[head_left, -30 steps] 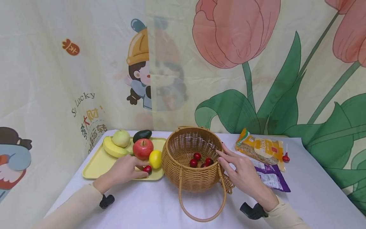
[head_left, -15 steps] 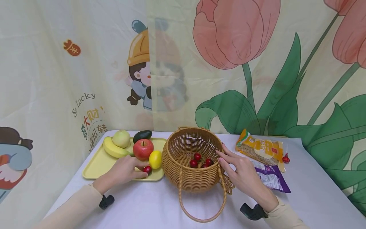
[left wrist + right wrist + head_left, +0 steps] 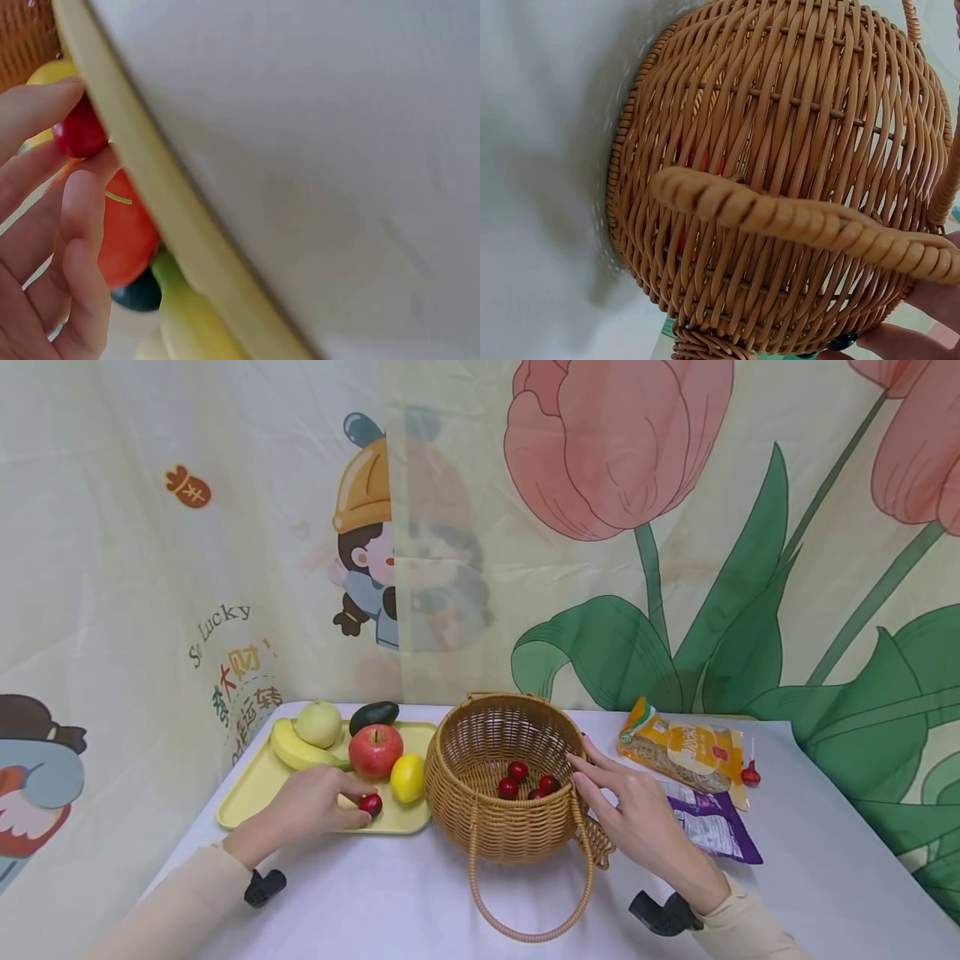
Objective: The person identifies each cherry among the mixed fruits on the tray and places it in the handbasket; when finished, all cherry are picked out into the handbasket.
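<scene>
In the head view my left hand (image 3: 318, 802) is over the front of the yellow tray (image 3: 247, 789), pinching a dark red cherry (image 3: 371, 805) between thumb and fingertips. The left wrist view shows the cherry (image 3: 81, 131) held close to the tray's rim. At the middle stands a round wicker basket (image 3: 498, 831) with several cherries (image 3: 517, 770) inside. My right hand (image 3: 633, 806) touches the basket's right rim with fairly straight fingers. In the right wrist view, the basket's wall and handle (image 3: 802, 225) hide much of that hand.
On the tray lie a banana (image 3: 300, 747), a pale round fruit (image 3: 318, 724), an avocado (image 3: 373, 717), an apple (image 3: 376, 751) and a lemon (image 3: 407, 778). Right of the basket are an orange bag (image 3: 682, 747) and a purple packet (image 3: 712, 827). The basket's handle (image 3: 531, 937) hangs forward.
My left hand has moved a little to the left along the tray, carrying the cherry away from the lemon. My right hand and the basket have stayed in place.
</scene>
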`<action>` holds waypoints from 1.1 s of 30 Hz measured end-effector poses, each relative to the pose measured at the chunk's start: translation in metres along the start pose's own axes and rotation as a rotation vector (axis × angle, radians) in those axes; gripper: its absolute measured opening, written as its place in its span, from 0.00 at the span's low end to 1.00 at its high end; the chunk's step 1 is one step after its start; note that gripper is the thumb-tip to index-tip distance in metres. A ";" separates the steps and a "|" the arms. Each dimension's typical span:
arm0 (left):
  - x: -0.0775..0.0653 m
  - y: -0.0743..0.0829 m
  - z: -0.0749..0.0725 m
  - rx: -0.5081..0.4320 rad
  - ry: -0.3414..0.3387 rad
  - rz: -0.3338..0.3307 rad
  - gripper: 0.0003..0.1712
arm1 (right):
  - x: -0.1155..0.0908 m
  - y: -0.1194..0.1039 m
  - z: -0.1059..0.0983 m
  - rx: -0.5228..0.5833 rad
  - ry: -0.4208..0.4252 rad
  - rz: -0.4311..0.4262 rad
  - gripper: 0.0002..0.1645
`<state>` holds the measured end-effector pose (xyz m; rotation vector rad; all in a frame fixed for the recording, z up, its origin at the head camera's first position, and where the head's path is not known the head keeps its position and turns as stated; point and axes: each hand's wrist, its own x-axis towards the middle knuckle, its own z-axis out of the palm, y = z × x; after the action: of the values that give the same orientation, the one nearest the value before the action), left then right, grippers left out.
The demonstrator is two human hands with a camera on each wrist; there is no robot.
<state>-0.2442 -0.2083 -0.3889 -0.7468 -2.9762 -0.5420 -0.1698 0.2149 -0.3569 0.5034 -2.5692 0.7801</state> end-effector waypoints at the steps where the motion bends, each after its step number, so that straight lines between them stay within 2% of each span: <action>1: -0.001 -0.001 -0.003 0.002 -0.001 -0.005 0.18 | 0.000 0.000 0.000 -0.005 0.003 -0.003 0.22; 5: -0.005 -0.005 -0.018 0.034 0.011 -0.012 0.20 | 0.001 0.001 0.000 -0.017 0.012 -0.011 0.22; 9: -0.007 -0.006 -0.037 0.056 0.032 0.017 0.21 | 0.001 0.001 -0.001 -0.012 0.009 0.000 0.22; 14: 0.001 0.003 -0.067 0.093 0.069 0.055 0.21 | 0.001 0.002 -0.002 -0.005 0.004 0.012 0.22; 17: 0.016 0.012 -0.084 0.130 0.066 0.107 0.20 | 0.001 0.003 -0.002 -0.022 0.015 0.002 0.22; 21: 0.041 0.031 -0.101 0.128 0.001 0.159 0.18 | 0.001 0.004 -0.001 -0.022 0.019 -0.004 0.22; 29: 0.090 0.088 -0.127 0.062 -0.083 0.256 0.15 | -0.001 0.002 0.002 0.013 0.004 0.000 0.22; 33: 0.113 0.115 -0.134 0.080 -0.184 0.279 0.15 | 0.000 0.001 0.002 0.019 0.002 0.006 0.22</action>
<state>-0.2991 -0.1077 -0.2131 -1.2396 -2.9554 -0.3529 -0.1702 0.2146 -0.3586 0.5005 -2.5652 0.8070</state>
